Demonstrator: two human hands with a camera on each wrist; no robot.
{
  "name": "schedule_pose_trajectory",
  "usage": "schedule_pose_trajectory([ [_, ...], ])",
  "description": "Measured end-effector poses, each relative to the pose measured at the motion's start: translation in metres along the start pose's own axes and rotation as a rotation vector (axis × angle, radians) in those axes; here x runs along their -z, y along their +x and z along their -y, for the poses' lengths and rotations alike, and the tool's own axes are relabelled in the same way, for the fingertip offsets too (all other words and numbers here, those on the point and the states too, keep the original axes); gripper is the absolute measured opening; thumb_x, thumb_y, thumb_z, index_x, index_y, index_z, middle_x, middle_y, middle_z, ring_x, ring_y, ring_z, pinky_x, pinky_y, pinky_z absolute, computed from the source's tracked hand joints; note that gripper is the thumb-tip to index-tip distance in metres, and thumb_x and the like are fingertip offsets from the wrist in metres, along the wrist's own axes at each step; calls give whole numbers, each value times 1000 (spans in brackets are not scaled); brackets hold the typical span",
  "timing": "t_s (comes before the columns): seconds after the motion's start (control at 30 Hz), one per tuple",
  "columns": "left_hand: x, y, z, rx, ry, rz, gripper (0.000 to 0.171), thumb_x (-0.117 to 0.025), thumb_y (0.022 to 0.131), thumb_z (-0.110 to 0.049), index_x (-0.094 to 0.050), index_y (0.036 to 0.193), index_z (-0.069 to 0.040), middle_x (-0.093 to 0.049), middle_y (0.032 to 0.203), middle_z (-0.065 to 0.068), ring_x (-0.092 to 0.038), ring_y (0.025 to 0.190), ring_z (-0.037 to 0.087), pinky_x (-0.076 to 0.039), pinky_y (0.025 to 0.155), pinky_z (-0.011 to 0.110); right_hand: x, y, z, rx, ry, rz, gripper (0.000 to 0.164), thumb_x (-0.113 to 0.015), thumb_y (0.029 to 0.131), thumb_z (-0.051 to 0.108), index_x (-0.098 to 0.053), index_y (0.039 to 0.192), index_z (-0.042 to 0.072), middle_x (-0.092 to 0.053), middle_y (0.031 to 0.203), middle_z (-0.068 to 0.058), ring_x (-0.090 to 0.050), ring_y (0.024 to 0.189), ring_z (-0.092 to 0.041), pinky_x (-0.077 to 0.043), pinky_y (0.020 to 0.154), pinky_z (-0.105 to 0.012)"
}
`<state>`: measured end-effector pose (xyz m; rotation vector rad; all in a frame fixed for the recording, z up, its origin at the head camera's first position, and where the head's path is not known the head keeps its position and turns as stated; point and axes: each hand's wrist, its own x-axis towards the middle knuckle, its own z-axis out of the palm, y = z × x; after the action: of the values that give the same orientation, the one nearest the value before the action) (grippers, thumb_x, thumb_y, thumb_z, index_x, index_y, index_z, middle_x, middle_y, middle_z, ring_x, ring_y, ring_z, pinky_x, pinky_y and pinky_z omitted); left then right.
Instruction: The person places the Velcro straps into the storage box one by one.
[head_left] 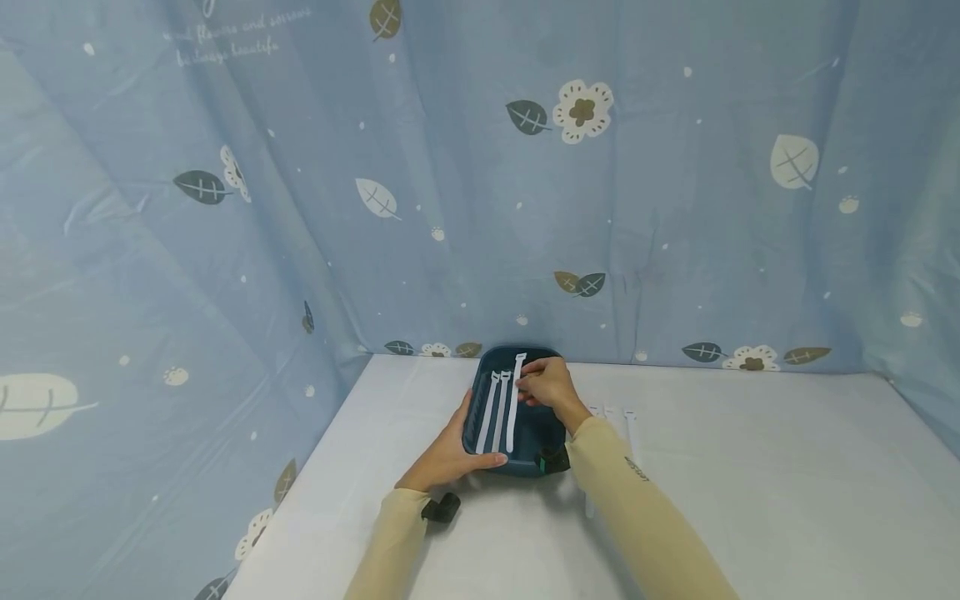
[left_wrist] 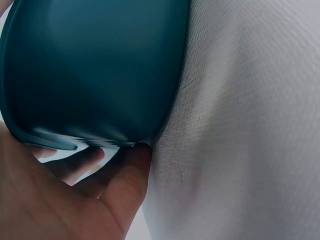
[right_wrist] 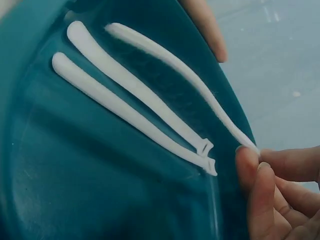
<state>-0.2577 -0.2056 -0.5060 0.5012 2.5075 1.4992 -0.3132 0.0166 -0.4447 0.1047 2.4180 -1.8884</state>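
Note:
A dark teal plastic basket (head_left: 542,429) stands on the table near the back curtain. My left hand (head_left: 450,450) grips its left side, the thumb along the near rim and the fingers round the outer wall. Inside lie two white cable straps (right_wrist: 135,117) side by side, their slotted heads at the far end. With thumb and fingertips, my right hand (head_left: 549,385) pinches a third white cable strap (head_left: 514,408) near its head, over the basket and to the right of those two. In the right wrist view the fingers (right_wrist: 272,195) hide that strap's head.
More white cable straps (head_left: 630,425) lie on the white table (head_left: 750,483) right of the basket, partly hidden by the right sleeve (head_left: 637,508). A blue patterned curtain (head_left: 480,208) rises behind and along the left. Small black devices (head_left: 442,508) sit at the wrists.

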Motion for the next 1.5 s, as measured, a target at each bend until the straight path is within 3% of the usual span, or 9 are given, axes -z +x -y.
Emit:
schedule_pose_trajectory([
  [0.43,0,1,-2,-8,14,10,123,-86,83,-41,6,166,-37,-11,175,0,-29,156,26,-31,123,58,0,1,1,5,-53,17,28,-71,94,0,-67,120,-9,-76,89,-17,-68,59,-10,-57,56,-24],
  [0.8,0,2,-5,17,12,15,124,-85,84,-41,7,166,-33,-10,175,2,-29,156,26,-30,123,56,2,0,4,2,-71,16,23,-71,94,1,-67,116,-6,-76,90,-18,-73,65,-17,-57,56,-24],
  [1.17,1,2,-4,19,42,16,128,-86,82,-46,6,168,-25,-12,175,4,-30,156,27,-31,124,57,-1,0,2,-1,-71,15,26,-72,93,1,-67,118,-7,-76,88,-16,-71,62,-14,-58,56,-25],
  [1.33,1,1,-2,16,44,6,127,-86,81,-48,5,168,-28,-12,175,2,-29,156,27,-31,124,57,-2,0,0,9,-76,18,27,-72,93,1,-67,118,-7,-76,89,-16,-70,61,-13,-60,60,-29],
  [1.5,1,1,0,2,36,4,126,-87,81,-45,5,167,-29,-13,175,2,-31,156,28,-31,123,58,-4,0,0,18,-76,20,27,-71,94,1,-67,118,-8,-75,89,-16,-69,61,-12,-59,57,-26],
])
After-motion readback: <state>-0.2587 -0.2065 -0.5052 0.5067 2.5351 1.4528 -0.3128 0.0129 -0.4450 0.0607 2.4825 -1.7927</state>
